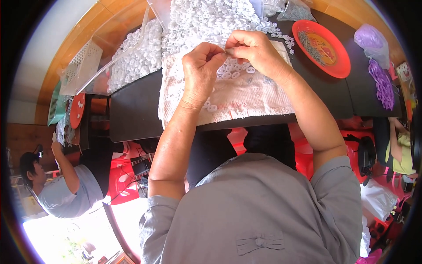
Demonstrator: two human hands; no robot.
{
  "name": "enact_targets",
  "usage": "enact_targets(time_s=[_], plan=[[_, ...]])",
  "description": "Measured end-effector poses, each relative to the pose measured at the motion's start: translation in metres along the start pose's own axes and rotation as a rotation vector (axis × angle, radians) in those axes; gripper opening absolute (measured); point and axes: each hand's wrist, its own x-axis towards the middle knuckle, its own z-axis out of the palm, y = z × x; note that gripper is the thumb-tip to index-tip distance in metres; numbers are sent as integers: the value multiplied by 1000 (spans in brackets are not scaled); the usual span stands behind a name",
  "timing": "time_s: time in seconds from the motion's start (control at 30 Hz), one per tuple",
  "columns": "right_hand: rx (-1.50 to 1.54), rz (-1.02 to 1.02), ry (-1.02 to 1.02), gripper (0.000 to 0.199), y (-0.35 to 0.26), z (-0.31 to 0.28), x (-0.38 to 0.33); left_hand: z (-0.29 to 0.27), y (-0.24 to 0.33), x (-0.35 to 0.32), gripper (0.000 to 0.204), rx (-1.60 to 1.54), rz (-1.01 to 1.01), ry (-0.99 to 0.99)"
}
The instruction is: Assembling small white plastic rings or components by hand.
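Observation:
Over a pale cloth (259, 99), my left hand (198, 70) and my right hand (257, 49) meet fingertip to fingertip. Both are closed in a pinch; whatever sits between the fingers is too small to make out. Just beyond and below them lie small white oval plastic pieces with two holes (228, 72). A big heap of the same pieces (206, 20) spreads past my hands, spilling from a clear plastic bin (159, 12). To the right of my right hand, a red plate (343, 61) holds many thin grey metal pins (310, 47).
Another pile of white pieces (136, 55) fills a clear bin at the left. Purple linked pieces (381, 83) and a purple-white plastic bag (371, 42) lie at the far right of the dark table (136, 105). One person (66, 189) sits at left, another (400, 149) at right.

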Motion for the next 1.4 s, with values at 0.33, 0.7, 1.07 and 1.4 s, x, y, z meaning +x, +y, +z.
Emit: enact_targets(time_s=[0.33,0.7,1.07,1.4], plan=[[4,-13,-5,7,0,0,0,0,-1,0,8,9,47,24],[68,50,-10,9,-6,-1,-1,2,-11,2,11,248,353,79],[-1,51,-25,10,1,-3,1,2,-12,4,14,469,522,81],[-37,-5,-26,8,1,-2,0,2,-10,1,8,187,227,37]])
